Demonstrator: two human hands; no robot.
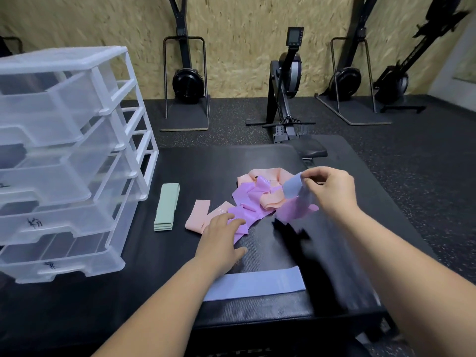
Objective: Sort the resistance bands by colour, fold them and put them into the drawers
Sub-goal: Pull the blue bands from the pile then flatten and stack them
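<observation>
Seen from the head camera, the right hand was up above the heap. Its fingers and thumb pinched the top end of a blue band, which hung down, blurry, over the heap. The left hand lay low with its fingers straight and spread, holding nothing, and the tips touched the near edge of the purple bands. Those purple bands lay in a messy heap in the middle of the black padded surface, mixed up with peach bands. A stack of folded green bands lay by itself between the heap and the drawers. The drawers were clear plastic in a white frame and stood at the left. A second blue band lay flat near the front edge, partly under the left arm. A black rowing machine stood on the floor behind.
</observation>
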